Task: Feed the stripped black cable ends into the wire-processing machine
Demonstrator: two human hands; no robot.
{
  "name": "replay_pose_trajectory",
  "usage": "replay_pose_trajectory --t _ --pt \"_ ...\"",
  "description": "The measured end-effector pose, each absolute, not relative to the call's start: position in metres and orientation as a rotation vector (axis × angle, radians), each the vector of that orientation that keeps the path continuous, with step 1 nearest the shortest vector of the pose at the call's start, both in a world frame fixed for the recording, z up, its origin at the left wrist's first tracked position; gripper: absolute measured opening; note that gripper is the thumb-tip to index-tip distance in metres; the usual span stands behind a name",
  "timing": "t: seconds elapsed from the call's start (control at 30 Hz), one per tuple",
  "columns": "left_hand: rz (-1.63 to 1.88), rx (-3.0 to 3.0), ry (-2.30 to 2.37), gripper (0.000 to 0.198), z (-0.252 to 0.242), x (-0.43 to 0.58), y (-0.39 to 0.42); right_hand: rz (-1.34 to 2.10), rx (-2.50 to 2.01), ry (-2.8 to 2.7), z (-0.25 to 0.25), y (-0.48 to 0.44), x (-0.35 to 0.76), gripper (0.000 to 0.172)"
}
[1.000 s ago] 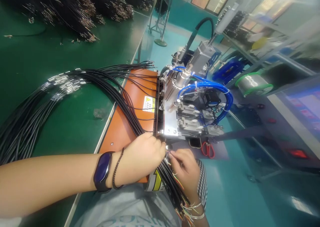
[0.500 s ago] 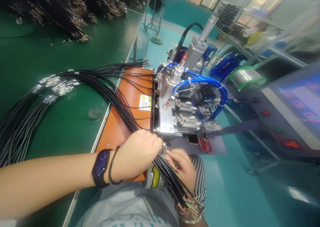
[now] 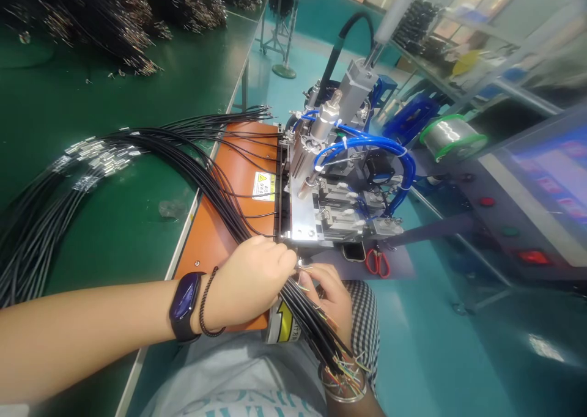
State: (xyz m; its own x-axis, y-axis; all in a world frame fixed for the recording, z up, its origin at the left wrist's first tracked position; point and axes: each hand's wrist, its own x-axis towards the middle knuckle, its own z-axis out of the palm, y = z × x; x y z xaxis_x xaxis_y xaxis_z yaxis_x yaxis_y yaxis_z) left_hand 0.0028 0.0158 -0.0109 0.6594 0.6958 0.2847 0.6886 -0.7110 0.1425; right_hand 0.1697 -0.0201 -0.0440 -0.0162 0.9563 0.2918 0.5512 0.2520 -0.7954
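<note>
As they will handle: light and limp, the black sheathed cables (image 3: 293,307) sag and fan loosely; their fine coloured wire ends (image 3: 346,368) look easily bent.
Where to take hold: on the sheathed run, judging by its firmer body, rather than the bare ends.
Left grip (image 3: 254,276): closed around the cables, just behind the thin wire tips (image 3: 305,271).
Right grip (image 3: 332,301): a narrow pinch at those tips; the exact hold is too small to tell.
Cables relative to grips: they pass under the left grip, with the coloured ends trailing toward the right wrist.
Farther out: the cables cross an orange plate (image 3: 206,252) and spread over the green tabletop (image 3: 105,252). Beyond the hands stand a wire-processing machine (image 3: 339,209), blue air hoses (image 3: 367,140), and red-handled scissors (image 3: 376,262).
</note>
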Motion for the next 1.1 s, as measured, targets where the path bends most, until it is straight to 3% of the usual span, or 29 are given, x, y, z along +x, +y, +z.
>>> replay_pose_trajectory --t 0.3,0.43,0.57,0.77,0.97,1.1 --pt "0.25 2.808 1.02 0.009 -0.006 -0.002 0.02 0.714 -1.287 -1.862 -0.041 -0.005 0.185 0.013" --pt "0.182 2.792 1.059 0.029 -0.005 -0.002 0.021 0.774 -1.515 -1.658 -0.049 -0.004 0.187 0.011" --pt "0.161 2.854 1.06 0.031 -0.01 0.0 0.021 1.005 -1.663 -1.454 -0.057 -0.003 0.187 0.017" --pt "0.084 2.852 1.03 0.035 -0.006 0.001 0.022 1.384 -1.534 -1.294 -0.057 -0.002 0.194 0.018" --pt "0.062 2.886 1.03 0.046 -0.008 0.002 0.021 1.338 -1.542 -1.279 -0.06 0.002 0.193 0.016" --pt "0.082 2.879 1.047 0.042 -0.01 0.002 0.021 1.307 -1.559 -1.278 -0.065 0.005 0.192 0.015"
